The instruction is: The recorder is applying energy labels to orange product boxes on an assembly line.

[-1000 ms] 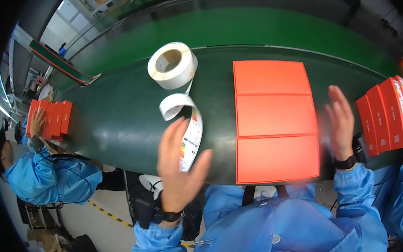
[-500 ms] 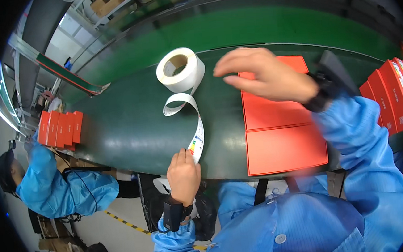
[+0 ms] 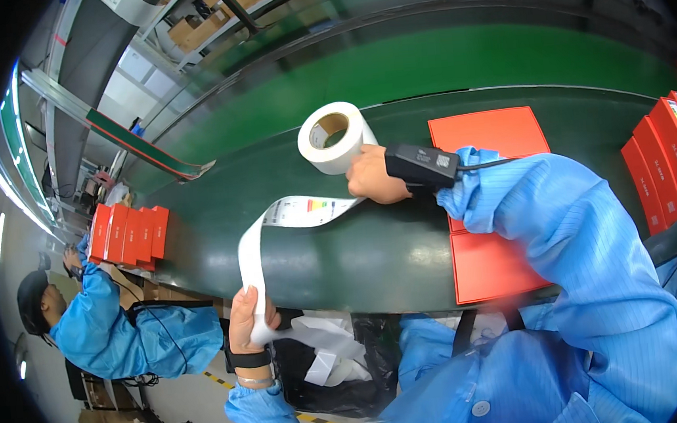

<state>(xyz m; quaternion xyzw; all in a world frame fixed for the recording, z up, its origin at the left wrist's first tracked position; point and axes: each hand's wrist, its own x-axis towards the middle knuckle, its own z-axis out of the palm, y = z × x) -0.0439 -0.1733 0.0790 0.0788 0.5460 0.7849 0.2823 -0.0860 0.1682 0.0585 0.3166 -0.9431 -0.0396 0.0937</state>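
Observation:
A roll of labels [image 3: 333,161] on a white strip lies on the green work surface, its cardboard core showing. From beside the roll, the label strip [image 3: 251,254] bends left and down, with a label bearing coloured bars on it. My left hand [image 3: 250,323] pinches the strip near the table's front edge; the loose end trails off to the right below it. My right hand [image 3: 377,175] is closed at the strip's other end, right against the roll, its fingertips partly hidden. Flat red boxes [image 3: 491,129] lie under and beside my right forearm.
Red boxes [image 3: 127,234] stand in a row at the left, and more red boxes [image 3: 665,162] at the right carry labels. A co-worker [image 3: 129,323] in blue sits at the left. A black bag [image 3: 376,387] with white waste strips hangs below the table edge.
My right hand has come down and left from above the red boxes to the strip beside the roll. My left hand has moved left and down, drawing the strip into a wide bend.

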